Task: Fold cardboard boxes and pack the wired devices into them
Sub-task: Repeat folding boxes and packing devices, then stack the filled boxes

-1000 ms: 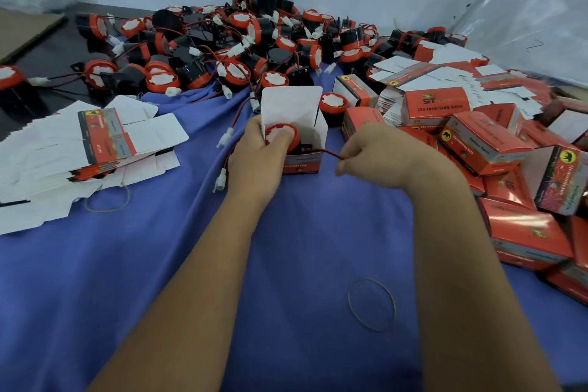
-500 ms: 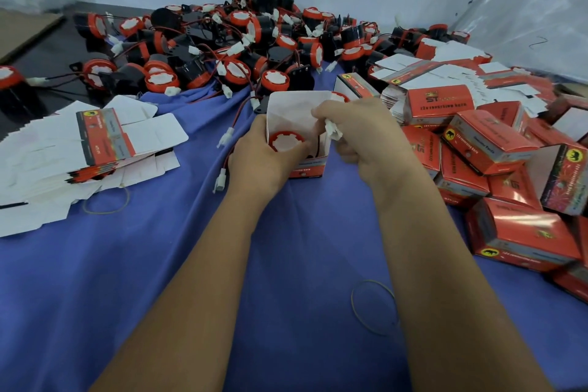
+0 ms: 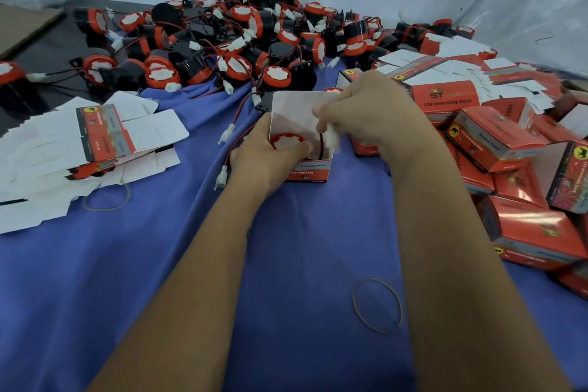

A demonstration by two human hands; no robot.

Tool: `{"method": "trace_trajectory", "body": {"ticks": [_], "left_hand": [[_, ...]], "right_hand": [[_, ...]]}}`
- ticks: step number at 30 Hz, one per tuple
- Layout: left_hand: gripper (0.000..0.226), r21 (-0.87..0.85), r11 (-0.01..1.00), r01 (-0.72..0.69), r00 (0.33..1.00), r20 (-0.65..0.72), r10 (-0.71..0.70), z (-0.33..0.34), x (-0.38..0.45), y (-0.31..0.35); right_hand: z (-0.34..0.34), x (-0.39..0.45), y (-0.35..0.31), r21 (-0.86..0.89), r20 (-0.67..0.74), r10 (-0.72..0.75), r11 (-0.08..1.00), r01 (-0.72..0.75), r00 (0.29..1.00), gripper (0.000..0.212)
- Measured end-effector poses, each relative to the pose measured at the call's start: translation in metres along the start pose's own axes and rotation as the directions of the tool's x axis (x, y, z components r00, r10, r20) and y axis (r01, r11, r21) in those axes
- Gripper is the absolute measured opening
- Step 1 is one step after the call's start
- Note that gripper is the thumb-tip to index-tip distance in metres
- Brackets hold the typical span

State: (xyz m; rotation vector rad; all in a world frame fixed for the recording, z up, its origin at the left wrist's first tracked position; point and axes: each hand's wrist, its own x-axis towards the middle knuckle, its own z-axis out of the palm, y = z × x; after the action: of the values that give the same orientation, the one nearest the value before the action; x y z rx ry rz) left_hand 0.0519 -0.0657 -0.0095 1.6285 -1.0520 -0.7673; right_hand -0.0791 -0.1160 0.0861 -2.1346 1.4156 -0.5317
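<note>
An open red cardboard box (image 3: 307,170) stands on the blue cloth (image 3: 159,264) at the centre, its white lid flap (image 3: 296,111) raised. A red-and-black wired device (image 3: 286,141) sits inside it. My left hand (image 3: 261,157) grips the box's left side, thumb on the device. My right hand (image 3: 366,114) is over the box's right side and pinches the device's white connector (image 3: 332,137) at the end of its red wire.
A heap of loose wired devices (image 3: 222,44) lies behind the box. Flat unfolded boxes (image 3: 79,149) are stacked at the left. Packed red boxes (image 3: 496,143) pile up at the right. Two rubber bands (image 3: 378,305) lie on the cloth.
My right hand moved from the right of the box, where it held the wire, up and over the box, bringing the white connector down into the opening. The left hand stayed on the box.
</note>
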Motion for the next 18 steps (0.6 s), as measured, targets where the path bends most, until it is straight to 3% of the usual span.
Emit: {"method": "trace_trajectory", "body": {"ticks": [3,6,11,18], "left_hand": [[0.036,0.018,0.998,-0.065,0.998,0.020,0.064,-0.001,0.000,-0.002],[0.031,-0.017,0.997,-0.078,0.996,0.041,0.078,-0.003,0.000,-0.004],[0.043,-0.074,0.997,-0.035,0.999,0.020,0.036,-0.001,-0.002,-0.002],[0.023,-0.060,0.998,-0.012,0.998,-0.070,0.007,0.004,0.000,-0.003]], "right_hand": [[0.007,-0.005,0.000,0.176,0.113,0.038,0.983,-0.058,0.993,0.023],[0.020,-0.004,0.005,0.242,-0.031,0.022,0.970,-0.014,0.999,0.021],[0.043,-0.003,0.023,-0.145,-0.243,-0.132,0.984,0.098,0.961,0.016],[0.055,-0.009,0.040,-0.372,-0.264,-0.345,0.898,0.236,0.900,0.015]]}}
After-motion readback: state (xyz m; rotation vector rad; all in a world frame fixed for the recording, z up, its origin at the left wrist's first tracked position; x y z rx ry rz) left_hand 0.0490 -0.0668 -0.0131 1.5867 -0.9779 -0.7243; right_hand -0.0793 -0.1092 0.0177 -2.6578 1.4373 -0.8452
